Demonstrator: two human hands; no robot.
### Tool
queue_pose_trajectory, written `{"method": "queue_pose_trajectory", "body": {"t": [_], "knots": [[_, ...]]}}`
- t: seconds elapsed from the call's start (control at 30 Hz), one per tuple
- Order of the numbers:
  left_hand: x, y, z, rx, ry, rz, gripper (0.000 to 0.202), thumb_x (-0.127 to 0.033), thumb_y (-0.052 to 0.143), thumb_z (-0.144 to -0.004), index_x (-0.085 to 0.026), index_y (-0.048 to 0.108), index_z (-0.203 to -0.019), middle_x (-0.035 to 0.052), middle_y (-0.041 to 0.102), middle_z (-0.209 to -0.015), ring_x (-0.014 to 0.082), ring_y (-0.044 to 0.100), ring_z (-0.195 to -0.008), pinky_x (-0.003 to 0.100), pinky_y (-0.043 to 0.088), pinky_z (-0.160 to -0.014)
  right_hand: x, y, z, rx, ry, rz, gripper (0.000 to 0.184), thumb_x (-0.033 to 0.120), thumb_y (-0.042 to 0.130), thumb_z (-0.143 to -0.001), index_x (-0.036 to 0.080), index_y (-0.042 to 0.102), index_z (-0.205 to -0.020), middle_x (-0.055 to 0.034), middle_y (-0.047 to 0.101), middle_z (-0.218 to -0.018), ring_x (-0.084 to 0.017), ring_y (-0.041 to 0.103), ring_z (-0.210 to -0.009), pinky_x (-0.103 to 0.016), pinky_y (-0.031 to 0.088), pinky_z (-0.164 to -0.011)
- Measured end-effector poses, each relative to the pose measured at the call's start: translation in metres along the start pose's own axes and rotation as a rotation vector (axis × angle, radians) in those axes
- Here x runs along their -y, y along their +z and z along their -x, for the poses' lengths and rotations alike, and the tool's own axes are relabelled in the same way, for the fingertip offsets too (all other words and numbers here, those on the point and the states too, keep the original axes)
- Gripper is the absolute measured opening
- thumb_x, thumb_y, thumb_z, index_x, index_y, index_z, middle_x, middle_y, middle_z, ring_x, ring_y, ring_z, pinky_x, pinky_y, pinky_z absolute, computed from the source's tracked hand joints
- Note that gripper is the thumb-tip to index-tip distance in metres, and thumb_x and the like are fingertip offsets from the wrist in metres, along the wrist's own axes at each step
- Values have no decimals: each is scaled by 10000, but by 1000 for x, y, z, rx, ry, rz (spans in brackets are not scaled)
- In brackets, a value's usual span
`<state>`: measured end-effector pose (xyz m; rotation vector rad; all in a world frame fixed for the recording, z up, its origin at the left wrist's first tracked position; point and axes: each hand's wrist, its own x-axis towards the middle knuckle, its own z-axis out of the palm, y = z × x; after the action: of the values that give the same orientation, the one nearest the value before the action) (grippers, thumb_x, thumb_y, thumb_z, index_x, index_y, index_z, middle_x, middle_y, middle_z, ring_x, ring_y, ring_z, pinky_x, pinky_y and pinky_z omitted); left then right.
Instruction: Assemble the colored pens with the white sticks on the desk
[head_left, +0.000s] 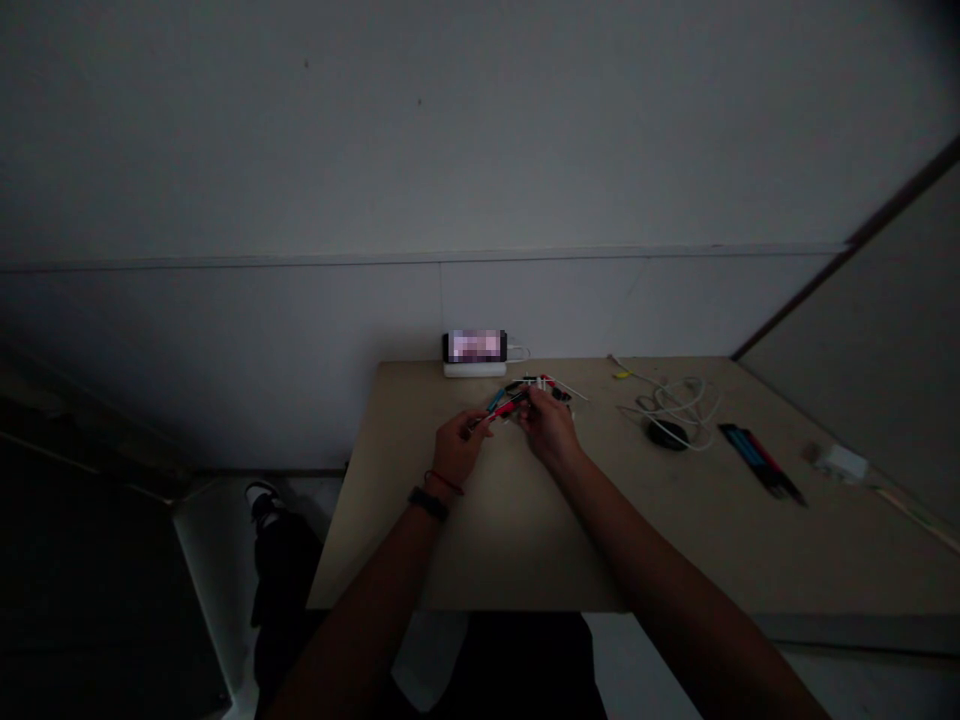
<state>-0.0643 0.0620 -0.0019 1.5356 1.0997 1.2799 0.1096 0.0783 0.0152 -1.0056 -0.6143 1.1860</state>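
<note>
Where two hands share one slim piece, a slip is the chief hazard

Although dim light dulls detail, one red-and-black piece [508,407] shows between the hands, slanted, toward the far edge of the table [465,530]; contact with the surface cannot be told.

Left hand [459,447]: fingertips pinched on the end nearer the left edge. Right hand [551,427]: fingers closed on the dark other end. Likely fault: piece jumping free, should one hand pull while the other slackens; cause, its narrow body.

Just beyond the fingers: one blue part [495,399], one red part [550,382], pale sticks among them, kinds too small to tell. Likely fault: parts scattered by a straying knuckle.

At the far edge: one phone [476,347], propped on a white stand [474,370]. Likely fault: toppling, if a hand thrusts forward.

Farther right: one looped white cable [675,407], touching a rounded black object [667,434]; snagging possible on a wide sweep.

Nearest the right edge: pens [752,458], lying side by side; one white adapter [843,463]. Both well apart from the hands, little at risk.
</note>
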Motion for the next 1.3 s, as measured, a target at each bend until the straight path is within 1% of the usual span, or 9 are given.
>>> {"method": "queue_pose_trajectory", "body": {"t": [0.07, 0.17, 0.37, 0.5, 0.6, 0.77, 0.9, 1.03, 1.3], "knots": [[0, 0, 0, 14, 2, -2, 276, -355, 640, -893, -150, 738, -1049, 53, 755, -776, 130, 661, -625, 232, 506, -621, 0, 0, 0, 12, 3, -12, 383, 485, 850, -641, 215, 715, -876, 43, 620, -605, -85, 496, -476, -209, 424, -455], [-1, 1, 1, 60, 9, 3, 293, -342, 645, -889, -158, 743, -1095, 60, 769, -795, 137, 661, -634, 238, 510, -618, 0, 0, -1, 17, 13, -34, 385, 478, 857, -627, 213, 716, -869, 45, 604, -590, -83, 485, -479, -201, 412, -453], [-5, 1, 5, 147, 6, -6, 362, -365, 680, -858, -181, 753, -1162, 61, 778, -868, 109, 575, -539, 222, 469, -507, 0, -2, -3, -14, 15, -31, 362, 481, 839, -641, 216, 697, -842, 52, 581, -575, -83, 472, -472, -196, 386, -440], [-9, 1, 7, 210, 53, 9, 375, -386, 693, -846, -201, 761, -1166, 53, 770, -864, 95, 558, -506, 216, 474, -493, 0, -3, -4, -45, 10, -37, 336, 472, 834, -646, 221, 699, -825, 52, 574, -561, -87, 473, -469, -201, 386, -440], [-11, 0, 7, 253, 67, 27, 373, -374, 679, -852, -212, 755, -1179, 63, 777, -931, 87, 558, -502, 214, 489, -499, -1, -4, -6, -58, 21, -60, 331, 460, 844, -639, 221, 707, -823, 56, 565, -546, -84, 468, -469, -196, 385, -442], [-11, -2, 9, 309, 70, 63, 380, -272, 643, -847, -210, 737, -1210, 84, 786, -1009, 87, 575, -515, 211, 494, -517, -1, -5, -7, -50, 29, -70, 340, 473, 847, -646, 215, 703, -816, 61, 559, -550, -77, 469, -471, -186, 396, -443], [-9, -4, 8, 351, 79, 70, 450, -131, 546, -794, -214, 747, -1189, 76, 794, -989, 89, 581, -511, 219, 503, -555, -1, -5, -8, -37, 25, -68, 351, 488, 840, -654, 213, 700, -823, 63, 547, -546, -76, 469, -471, -186, 406, -445], [-6, -4, 6, 358, 77, 67, 549, -61, 495, -720, -214, 752, -1180, 76, 796, -983, 93, 575, -510, 220, 491, -556, -2, -5, -7, -39, 24, -43, 339, 496, 825, -678, 220, 702, -831, 59, 550, -539, -87, 469, -466, -210, 428, -457], [5, 0, 5, 321, 98, 91, 528, -21, 473, -703, -171, 762, -1120, 63, 782, -872, 75, 535, -485, 195, 437, -527, -4, -3, -4, -29, 56, -73, 341, 463, 859, -652, 212, 711, -829, 57, 569, -548, -78, 477, -473, -191, 412, -451]]}}
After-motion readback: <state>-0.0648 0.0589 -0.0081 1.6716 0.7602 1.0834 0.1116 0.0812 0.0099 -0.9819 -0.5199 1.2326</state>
